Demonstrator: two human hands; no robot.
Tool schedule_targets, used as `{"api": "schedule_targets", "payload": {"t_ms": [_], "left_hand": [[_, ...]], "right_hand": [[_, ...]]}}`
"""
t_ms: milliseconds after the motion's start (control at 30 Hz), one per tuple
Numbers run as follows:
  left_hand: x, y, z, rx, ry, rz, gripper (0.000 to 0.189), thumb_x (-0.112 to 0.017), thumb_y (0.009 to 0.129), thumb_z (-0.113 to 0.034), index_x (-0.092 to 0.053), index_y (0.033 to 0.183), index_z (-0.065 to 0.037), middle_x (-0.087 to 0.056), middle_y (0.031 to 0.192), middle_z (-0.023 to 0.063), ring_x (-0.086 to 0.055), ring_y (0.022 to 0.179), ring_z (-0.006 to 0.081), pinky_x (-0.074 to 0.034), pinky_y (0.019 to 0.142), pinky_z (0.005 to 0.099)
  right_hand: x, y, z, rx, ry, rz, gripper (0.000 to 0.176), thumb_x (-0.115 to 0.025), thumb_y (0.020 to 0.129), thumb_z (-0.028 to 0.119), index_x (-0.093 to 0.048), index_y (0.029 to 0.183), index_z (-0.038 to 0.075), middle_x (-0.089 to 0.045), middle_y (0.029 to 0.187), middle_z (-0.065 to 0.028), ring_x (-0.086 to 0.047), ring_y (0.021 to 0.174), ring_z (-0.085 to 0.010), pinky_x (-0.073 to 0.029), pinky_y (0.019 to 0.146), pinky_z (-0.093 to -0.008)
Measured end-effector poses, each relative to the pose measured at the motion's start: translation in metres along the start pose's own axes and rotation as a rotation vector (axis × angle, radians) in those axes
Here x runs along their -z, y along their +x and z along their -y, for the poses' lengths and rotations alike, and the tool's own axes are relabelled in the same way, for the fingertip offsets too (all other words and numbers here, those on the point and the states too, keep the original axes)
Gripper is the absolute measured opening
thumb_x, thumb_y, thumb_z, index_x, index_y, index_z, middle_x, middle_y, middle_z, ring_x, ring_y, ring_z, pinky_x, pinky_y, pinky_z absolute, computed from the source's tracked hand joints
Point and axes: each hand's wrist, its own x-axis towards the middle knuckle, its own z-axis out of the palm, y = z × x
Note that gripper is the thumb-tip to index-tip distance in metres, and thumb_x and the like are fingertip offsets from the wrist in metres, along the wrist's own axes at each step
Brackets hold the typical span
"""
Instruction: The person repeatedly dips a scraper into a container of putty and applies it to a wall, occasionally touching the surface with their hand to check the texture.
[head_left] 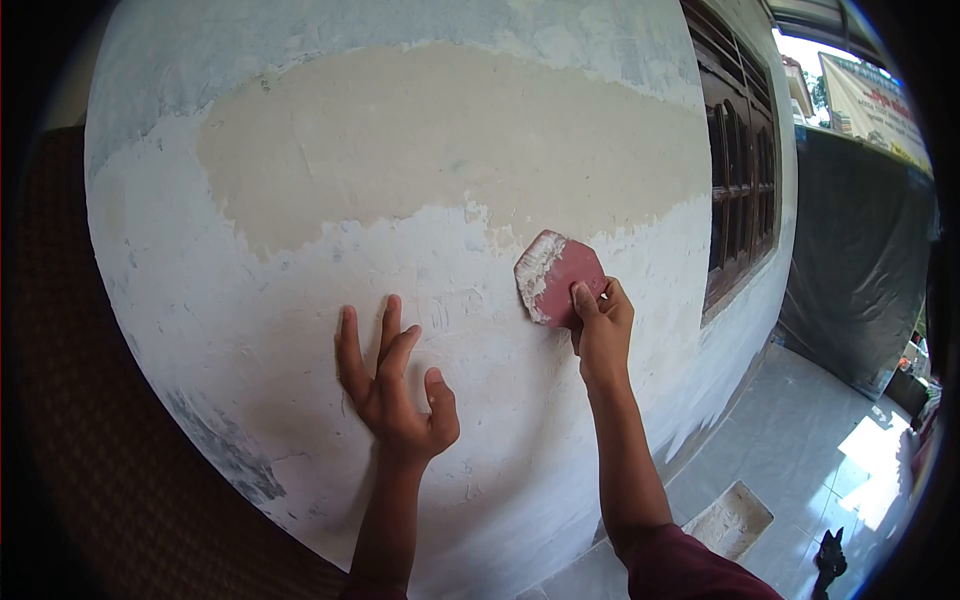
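My right hand [604, 325] grips a flat reddish putty scraper [572, 285] between thumb and fingers. White putty coats the scraper's left edge, which is at the wall surface. My left hand [400, 390] is raised at the wall to the left, fingers spread and holding nothing; its fingertips seem to rest on the wall, though contact is hard to judge. The wall [360, 275] is white below, with a broad beige patch [430, 140] across its upper middle and bluish-grey paint above that.
A dark wooden window [738, 150] is set in the wall at right. Below on the grey tiled floor [770, 430] lies a shallow putty-smeared tray [732, 520]. A dark sheet [850, 250] hangs at right under a printed banner [870, 105]. A small black object [830, 560] lies lower right.
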Motion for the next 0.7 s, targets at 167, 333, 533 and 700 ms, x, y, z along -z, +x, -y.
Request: {"api": "schedule_targets", "payload": {"t_ms": [167, 333, 533, 700], "left_hand": [[0.001, 0.000, 0.000, -0.023, 0.068, 0.010, 0.037, -0.051, 0.093, -0.012, -0.052, 0.127, 0.003, -0.058, 0.140, 0.0340, -0.026, 0.152, 0.0501, -0.027, 0.120, 0.0567], [0.001, -0.001, 0.003, -0.011, 0.025, -0.007, 0.037, -0.051, 0.093, -0.013, -0.053, 0.126, 0.002, -0.059, 0.140, 0.0324, -0.026, 0.151, 0.0509, -0.025, 0.121, 0.0567], [0.000, -0.001, 0.002, -0.023, 0.040, -0.006, 0.037, -0.051, 0.092, -0.013, -0.053, 0.125, 0.002, -0.060, 0.140, 0.0313, -0.026, 0.151, 0.0515, -0.026, 0.121, 0.0574], [0.003, -0.001, 0.002, -0.027, 0.053, 0.011, 0.037, -0.051, 0.091, -0.012, -0.053, 0.125, 0.004, -0.060, 0.139, 0.0332, -0.026, 0.152, 0.0516, -0.028, 0.120, 0.0579]], "right_hand": [[-0.004, 0.005, 0.011, 0.038, 0.176, 0.133, 0.015, -0.061, 0.105, 0.018, -0.058, 0.107, 0.004, -0.061, 0.079, 0.0009, -0.040, 0.049, -0.0030, -0.028, 0.041, -0.0222], [-0.031, 0.012, 0.025, -0.005, 0.019, 0.049, 0.016, -0.063, 0.103, 0.011, -0.058, 0.111, -0.001, -0.067, 0.080, -0.0037, -0.056, 0.064, -0.0056, -0.045, 0.056, -0.0236], [0.008, 0.011, -0.017, 0.033, -0.071, -0.007, 0.014, -0.063, 0.102, 0.011, -0.059, 0.109, 0.000, -0.067, 0.085, -0.0037, -0.057, 0.071, -0.0071, -0.047, 0.067, -0.0257], [0.033, -0.016, 0.018, 0.368, 0.044, 0.126, 0.008, -0.063, 0.102, 0.008, -0.058, 0.105, 0.003, -0.067, 0.095, -0.0031, -0.060, 0.089, -0.0085, -0.051, 0.084, -0.0301]]}}
